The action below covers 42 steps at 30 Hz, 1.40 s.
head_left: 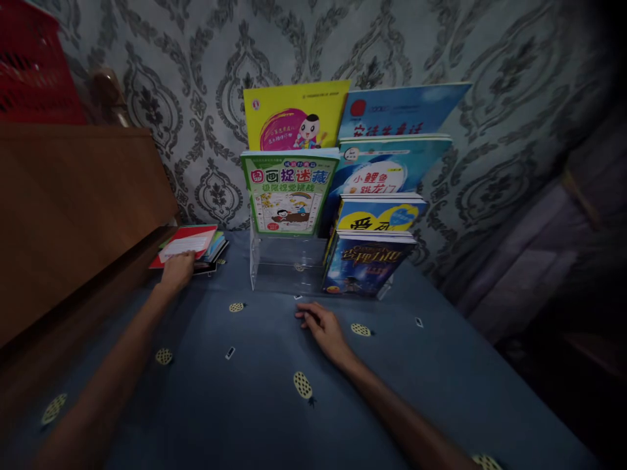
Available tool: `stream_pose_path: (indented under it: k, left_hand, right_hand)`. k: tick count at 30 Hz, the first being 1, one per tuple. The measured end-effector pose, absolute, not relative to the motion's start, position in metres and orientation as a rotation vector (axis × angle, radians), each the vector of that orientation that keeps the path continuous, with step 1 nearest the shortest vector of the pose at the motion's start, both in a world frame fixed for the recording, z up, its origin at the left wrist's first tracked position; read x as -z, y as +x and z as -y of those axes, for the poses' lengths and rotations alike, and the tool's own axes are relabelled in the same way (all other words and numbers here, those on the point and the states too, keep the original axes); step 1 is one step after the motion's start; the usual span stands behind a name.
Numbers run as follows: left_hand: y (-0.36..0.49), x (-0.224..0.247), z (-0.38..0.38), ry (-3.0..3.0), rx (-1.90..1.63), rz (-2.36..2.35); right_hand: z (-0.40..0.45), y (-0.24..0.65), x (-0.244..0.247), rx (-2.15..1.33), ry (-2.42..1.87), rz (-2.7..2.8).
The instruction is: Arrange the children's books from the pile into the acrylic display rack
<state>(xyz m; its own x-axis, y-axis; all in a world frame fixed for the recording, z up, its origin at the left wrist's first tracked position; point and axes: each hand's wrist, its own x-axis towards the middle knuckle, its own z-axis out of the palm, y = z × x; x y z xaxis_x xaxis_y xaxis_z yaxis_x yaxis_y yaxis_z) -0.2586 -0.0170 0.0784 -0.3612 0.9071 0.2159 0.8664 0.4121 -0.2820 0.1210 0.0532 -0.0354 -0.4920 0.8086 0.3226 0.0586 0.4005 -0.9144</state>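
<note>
My left hand [178, 267] is at the left, its fingers closed over the near edge of a red book [182, 240] with a pale panel on its cover. That book lies on top of a small stack of books [215, 251]; part of it is under the hand. My right hand [321, 326] is low over the table, holding nothing, with its fingers loosely bent and apart. Just beyond it stands a clear tiered book rack [289, 277]. A green picture book [289, 196] and a blue book [367, 266] stand in the rack.
Behind them in the rack are a yellow book [296, 108], a tall blue book [396, 108], a teal book [386, 160] and a yellow-and-blue book [379, 212]. A wooden cabinet [78, 215] with a red basket [36, 65] borders the left. The blue tablecloth [264, 418] has pineapple prints.
</note>
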Motion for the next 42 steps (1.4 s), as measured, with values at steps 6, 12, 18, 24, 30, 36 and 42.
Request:
stream_pose_path:
  k: [6,12,18,24,30,36,42]
  left_hand:
    - [-0.224,-0.072,0.046,-1.563,-0.259,2.304]
    - [-0.171,-0.048,0.095,-1.631,-0.376,2.317]
    - [-0.109,-0.037,0.144,-1.738,-0.487,2.283]
    - [-0.039,-0.032,0.167,-1.856,-0.466,2.182]
    - [0.022,-0.009,0.166,-2.110,-0.274,1.945]
    - [0.067,0.005,0.154,-2.341,0.026,1.750]
    - [0.050,-0.016,0.140,-2.552,0.185,1.707]
  right_hand:
    - [-0.056,0.119,0.041,-1.158,-0.728,1.851]
    - [-0.053,0.121,0.039,-1.146,-0.708,1.860]
    - [-0.048,0.122,0.036,-1.123,-0.729,1.884]
    - [-0.045,0.122,0.036,-1.122,-0.747,1.897]
    - [-0.043,0.129,0.031,-0.881,-0.761,2.034]
    - [-0.057,0.157,0.032,-0.707,-0.879,2.052]
    - [-0.052,0.177,0.030,-0.596,-0.952,2.127]
